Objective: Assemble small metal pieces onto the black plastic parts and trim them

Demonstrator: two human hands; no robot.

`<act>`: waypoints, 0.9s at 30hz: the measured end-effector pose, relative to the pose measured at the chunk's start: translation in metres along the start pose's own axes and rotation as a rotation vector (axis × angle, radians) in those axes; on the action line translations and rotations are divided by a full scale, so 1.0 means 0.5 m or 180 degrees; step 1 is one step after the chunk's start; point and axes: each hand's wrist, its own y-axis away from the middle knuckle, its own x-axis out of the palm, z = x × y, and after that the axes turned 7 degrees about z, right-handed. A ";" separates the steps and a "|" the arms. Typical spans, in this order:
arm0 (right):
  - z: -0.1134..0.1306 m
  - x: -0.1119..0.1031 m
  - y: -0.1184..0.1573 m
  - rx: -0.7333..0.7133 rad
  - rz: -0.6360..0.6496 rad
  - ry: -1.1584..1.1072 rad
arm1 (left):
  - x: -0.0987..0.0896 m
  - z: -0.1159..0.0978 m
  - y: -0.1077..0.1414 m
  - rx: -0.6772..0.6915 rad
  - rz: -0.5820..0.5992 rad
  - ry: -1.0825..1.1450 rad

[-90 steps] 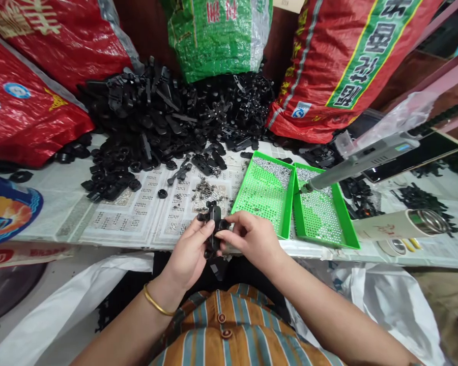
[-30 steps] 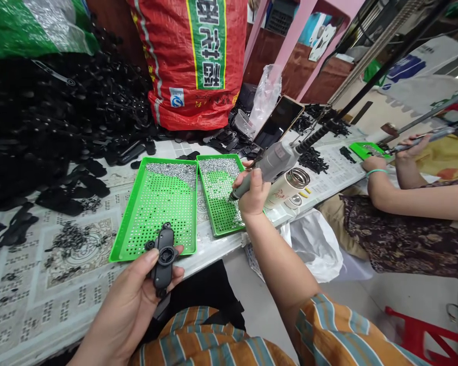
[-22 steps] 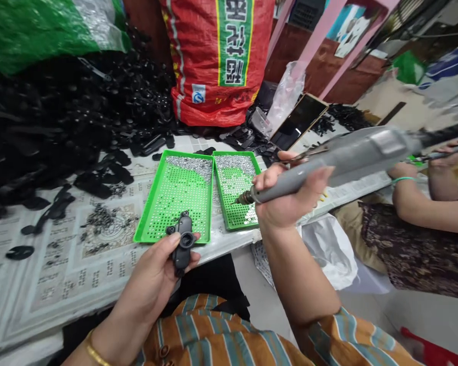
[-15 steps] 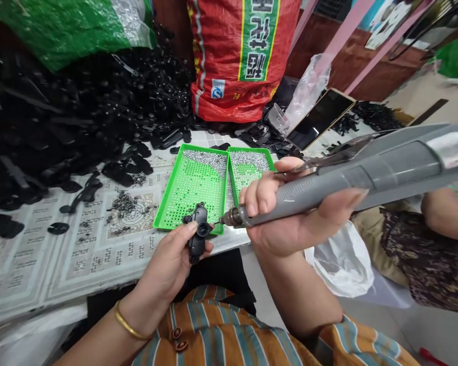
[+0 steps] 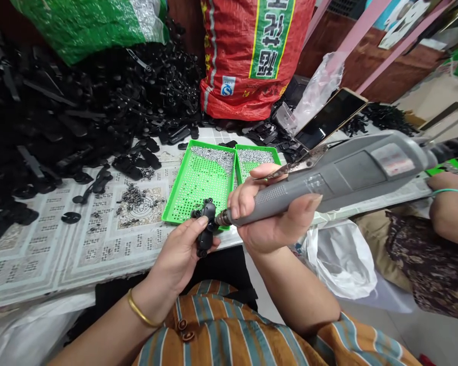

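Observation:
My left hand (image 5: 181, 254) grips a small black plastic part (image 5: 205, 229) upright in front of the table edge. My right hand (image 5: 273, 213) is wrapped around a grey electric screwdriver (image 5: 339, 178), whose tip touches the black part's side. Just behind the part lie two green perforated trays (image 5: 198, 180), each with a heap of small silver screws at its far end. A gold bangle sits on my left wrist.
A big heap of black plastic parts (image 5: 72, 112) covers the table's back left. Red (image 5: 252, 51) and green (image 5: 91, 23) woven sacks stand behind. A phone (image 5: 330, 119) leans at the right. Another person's arm (image 5: 448, 203) works at the far right.
My right hand took the screwdriver from over the right tray and brought its tip onto the black part. My left hand kept holding the part. The view swung back left.

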 end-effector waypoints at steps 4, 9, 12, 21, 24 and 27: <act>-0.001 0.000 0.005 -0.0043 0.0252 -0.0108 | 0.001 0.004 0.002 0.0089 0.0038 -0.0018; 0.001 0.002 0.009 0.0016 0.0366 0.0018 | 0.003 0.010 0.004 0.0129 0.0065 -0.0007; 0.002 0.002 0.009 0.0011 0.0479 -0.0052 | 0.006 0.008 0.003 0.0093 0.0007 0.0007; -0.008 0.000 0.019 -0.0042 0.0522 -0.0162 | 0.008 0.003 0.000 0.0098 0.0041 0.0017; 0.003 0.001 0.011 -0.0061 0.0551 -0.0109 | 0.010 0.001 0.002 0.0106 0.0108 -0.0149; 0.029 -0.010 -0.004 -0.0249 0.0420 0.0082 | 0.008 0.000 0.011 0.0215 0.0222 -0.0351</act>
